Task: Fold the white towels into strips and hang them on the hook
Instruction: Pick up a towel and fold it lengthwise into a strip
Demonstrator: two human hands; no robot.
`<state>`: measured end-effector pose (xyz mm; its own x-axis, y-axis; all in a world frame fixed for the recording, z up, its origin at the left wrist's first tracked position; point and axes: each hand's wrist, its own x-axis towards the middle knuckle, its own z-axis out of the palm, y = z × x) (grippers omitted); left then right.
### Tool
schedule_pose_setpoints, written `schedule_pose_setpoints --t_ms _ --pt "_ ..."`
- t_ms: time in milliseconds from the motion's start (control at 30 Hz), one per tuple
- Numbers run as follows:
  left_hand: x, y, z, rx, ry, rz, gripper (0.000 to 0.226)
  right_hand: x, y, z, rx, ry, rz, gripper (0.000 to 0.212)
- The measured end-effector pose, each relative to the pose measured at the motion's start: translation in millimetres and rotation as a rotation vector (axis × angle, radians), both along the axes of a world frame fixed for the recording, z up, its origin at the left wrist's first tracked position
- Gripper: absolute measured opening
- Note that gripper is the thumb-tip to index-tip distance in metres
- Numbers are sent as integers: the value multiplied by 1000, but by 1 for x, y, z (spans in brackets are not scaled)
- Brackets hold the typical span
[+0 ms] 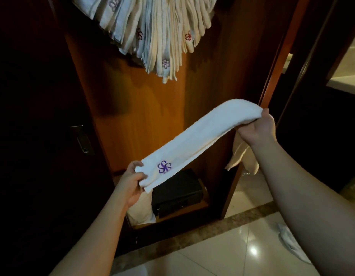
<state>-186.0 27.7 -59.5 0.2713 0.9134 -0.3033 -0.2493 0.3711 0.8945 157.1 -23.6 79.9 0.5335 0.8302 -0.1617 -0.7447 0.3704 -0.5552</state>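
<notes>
Head view, items by descending size.

Wardrobe (136, 116): brown wood, open, fills the centre and left of the frame; back panel lit orange, left part in deep shadow with a metal handle (82, 139) at mid-left.

Floor (242, 246): glossy pale tiles with a darker speckled border strip, lower right of the frame.

Hanging towels (158, 32): a dense fan of folded white and cream strips at top centre, hanging inside the wardrobe. Several bear an embroidered pinwheel-like emblem in purple or red; no legible lettering. The hook itself is out of frame.

White towel (200, 140): folded into a long strip, stretched diagonally across the centre of the frame from lower left to upper right, in front of the wardrobe. Purple embroidered emblem (164, 166) near its lower-left end; no readable text.

Black box (176, 193): on the wardrobe's bottom shelf, lower centre, just beneath the strip's lower end. A pale cushion-like item (140, 212) sits to its left.

Cream cloth (242, 154): hangs below the right wrist, right of centre.

Crumpled white cloth (290, 240): on the floor, lower right.

Right hand (258, 127): right of centre, fingers curled round the strip's upper end.

Left hand (132, 182): lower centre-left, thumb and fingers pinching the strip's lower end. The hands are well apart.
</notes>
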Motion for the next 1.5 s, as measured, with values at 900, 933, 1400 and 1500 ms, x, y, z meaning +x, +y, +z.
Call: schedule_pose_setpoints --t_ms 900,933,1400,1500 --pt "137 8 214 540 -359 -102 102 -139 71 178 262 -317 138 67" --pt "136 14 217 547 -391 -79 100 -137 72 181 265 -327 129 68" --pt "91 116 309 735 -165 327 64 -57 121 201 -80 -1010 -340 51" --pt "83 147 336 832 -79 348 45 -32 148 218 -93 -1070 -391 64"
